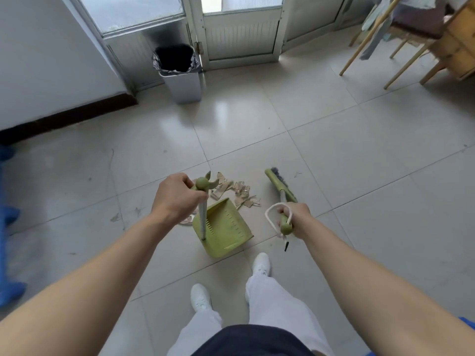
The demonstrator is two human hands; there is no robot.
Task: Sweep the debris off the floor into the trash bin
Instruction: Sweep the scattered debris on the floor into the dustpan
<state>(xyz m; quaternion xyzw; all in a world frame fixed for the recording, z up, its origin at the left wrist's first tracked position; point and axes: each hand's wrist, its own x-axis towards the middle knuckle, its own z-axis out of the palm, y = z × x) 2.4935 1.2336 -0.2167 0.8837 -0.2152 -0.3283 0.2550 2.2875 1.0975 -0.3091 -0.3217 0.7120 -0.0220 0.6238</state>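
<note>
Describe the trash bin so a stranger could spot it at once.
Start at the glazed door at the far end of the room. Just left of its hinges stands the trash bin. It is tall, pale grey and lined with a black bag, unlike the low green dustpan nearer the camera.

The left hand (174, 197) grips the upright handle of the dustpan (227, 228); the dustpan sits on the tiled floor (359, 163); cardboard scraps (239, 192) lie at its 12 o'clock; the right hand (295, 219) grips the broom (279, 183), its head at the scraps' 3 o'clock; the trash bin (183, 83) stands far off at 11 o'clock.
</note>
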